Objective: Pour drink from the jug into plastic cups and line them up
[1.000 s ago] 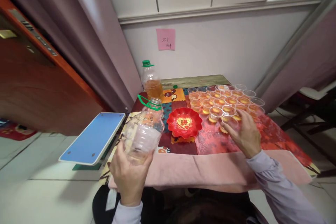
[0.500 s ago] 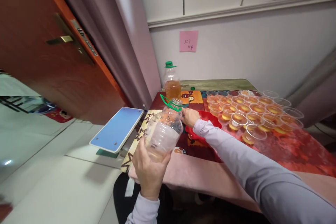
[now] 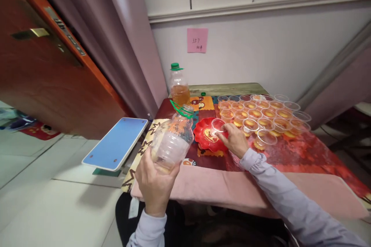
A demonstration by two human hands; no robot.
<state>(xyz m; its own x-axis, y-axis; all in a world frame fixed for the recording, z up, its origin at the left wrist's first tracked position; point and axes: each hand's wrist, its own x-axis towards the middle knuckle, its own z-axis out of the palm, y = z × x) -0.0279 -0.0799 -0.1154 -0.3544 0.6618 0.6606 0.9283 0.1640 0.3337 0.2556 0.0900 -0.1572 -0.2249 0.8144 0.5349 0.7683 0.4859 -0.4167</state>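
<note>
My left hand (image 3: 158, 181) is wrapped round the lower part of a clear plastic bottle (image 3: 174, 139), which leans to the right. The bottle has a green handle ring at its open neck and a little liquid at the bottom. My right hand (image 3: 234, 139) pinches a small clear plastic cup (image 3: 218, 125) over a red scalloped plate (image 3: 201, 133). To the right stand several rows of clear cups (image 3: 268, 113) with yellow-orange contents. Behind the held bottle, a second bottle (image 3: 180, 93) with a green cap is partly filled with amber liquid.
A loose green cap (image 3: 203, 93) lies near the table's back edge. Left of the table is a blue-topped stool (image 3: 116, 142). A pink cloth (image 3: 208, 189) covers the near table edge. A wooden door (image 3: 52, 65) and curtain stand at the left, a wall behind.
My right hand has moved right, away from the bottle's neck, and now holds a clear cup over the red plate. My left hand still holds the bottle. The view has shifted.
</note>
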